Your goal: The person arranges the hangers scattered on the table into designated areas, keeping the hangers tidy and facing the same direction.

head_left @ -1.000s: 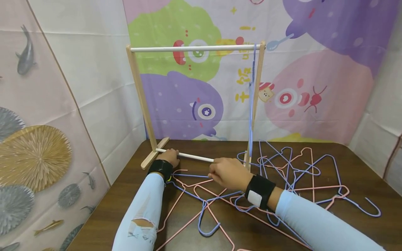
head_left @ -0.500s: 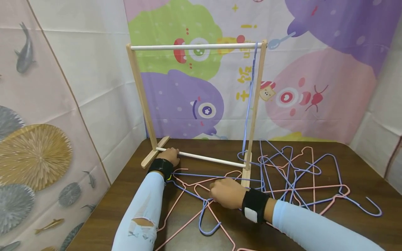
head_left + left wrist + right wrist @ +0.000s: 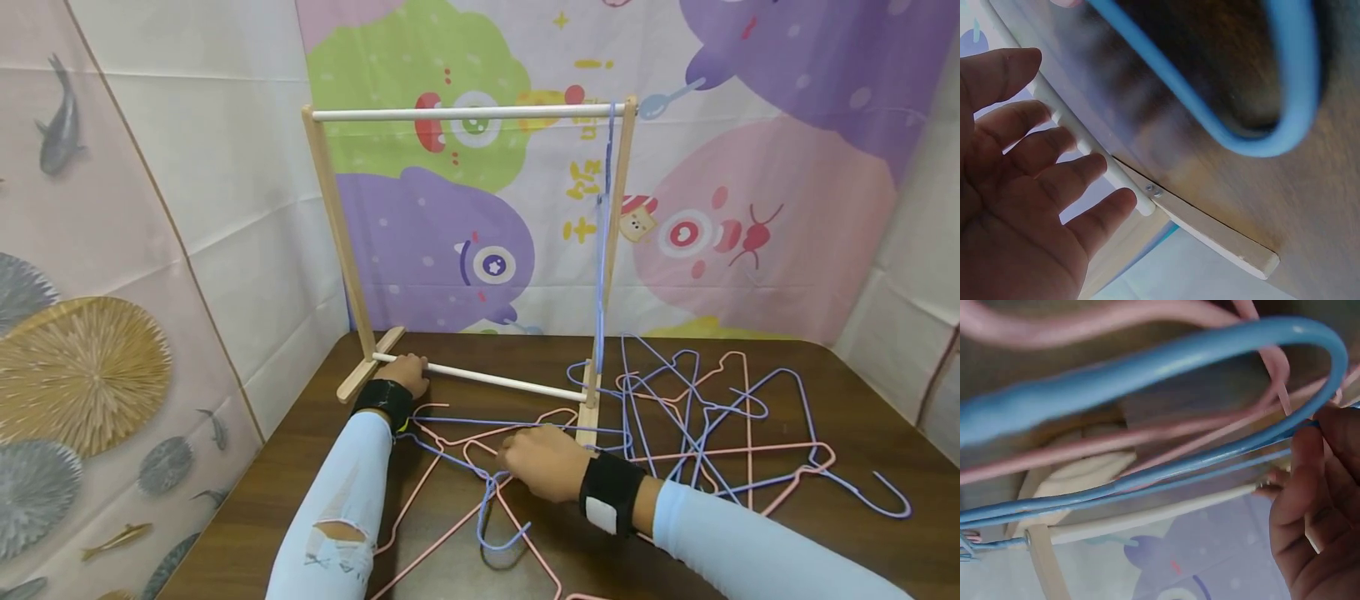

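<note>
The right hand (image 3: pixel 542 462) is pinching a light, springy blue wire hanger (image 3: pixel 495 508) near its neck, while the open left hand (image 3: pixel 405 375) is steadying the rack's lower rod (image 3: pixel 502 382).

left hand (image 3: pixel 406 374) stretched forward, fingers (image 3: pixel 1054 181) pretty much straight; right hand (image 3: pixel 542 461) sits nearer the body, fingers curled, pinching I think

We are wearing pale blue sleeves, the left sleeve (image 3: pixel 341 521) torn, and black wristbands (image 3: pixel 609 493) on both wrists.
</note>
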Demonstrator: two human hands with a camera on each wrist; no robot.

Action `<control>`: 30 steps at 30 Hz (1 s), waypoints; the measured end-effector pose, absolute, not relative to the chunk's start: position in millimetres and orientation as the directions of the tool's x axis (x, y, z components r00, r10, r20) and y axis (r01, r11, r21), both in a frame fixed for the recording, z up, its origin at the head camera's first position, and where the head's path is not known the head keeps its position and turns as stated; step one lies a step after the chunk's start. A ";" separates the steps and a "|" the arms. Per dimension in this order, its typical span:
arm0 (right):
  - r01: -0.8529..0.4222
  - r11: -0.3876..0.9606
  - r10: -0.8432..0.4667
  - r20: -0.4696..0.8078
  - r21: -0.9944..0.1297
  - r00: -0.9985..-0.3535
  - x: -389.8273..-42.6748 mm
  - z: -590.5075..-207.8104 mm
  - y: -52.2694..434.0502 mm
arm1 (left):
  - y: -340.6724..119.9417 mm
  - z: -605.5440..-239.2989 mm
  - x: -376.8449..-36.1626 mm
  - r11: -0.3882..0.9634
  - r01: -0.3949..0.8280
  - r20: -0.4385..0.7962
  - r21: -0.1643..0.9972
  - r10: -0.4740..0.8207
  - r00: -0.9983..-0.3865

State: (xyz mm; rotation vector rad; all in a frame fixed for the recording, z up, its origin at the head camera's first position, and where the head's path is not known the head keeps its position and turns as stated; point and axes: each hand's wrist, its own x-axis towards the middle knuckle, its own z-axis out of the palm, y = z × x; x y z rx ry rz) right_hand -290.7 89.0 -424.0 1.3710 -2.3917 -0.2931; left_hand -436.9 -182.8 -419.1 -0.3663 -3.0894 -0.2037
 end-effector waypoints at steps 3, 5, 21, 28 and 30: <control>-0.777 0.548 -0.835 0.259 0.308 -0.486 -292.7 -417.4 92.0 | -182.9 -417.2 -435.8 0.962 0.245 0.029 0.117 0.244 -0.969; -0.779 0.567 -0.819 0.281 0.267 -0.500 -293.1 -410.4 95.0 | -184.0 -415.0 -434.8 0.958 0.266 0.013 0.110 0.266 -0.964; -0.763 0.642 -0.752 0.254 0.071 -0.609 -300.2 -379.0 131.0 | -181.5 -408.7 -425.6 0.966 0.208 -0.036 0.154 0.216 -0.976; -0.752 0.659 -0.732 0.252 0.026 -0.633 -303.4 -376.1 145.3 | -182.6 -411.9 -429.7 0.969 0.177 -0.025 0.171 0.184 -0.983; -0.741 0.671 -0.717 0.260 0.007 -0.647 -304.2 -375.6 149.8 | -183.3 -412.5 -430.6 0.969 0.180 -0.020 0.170 0.186 -0.982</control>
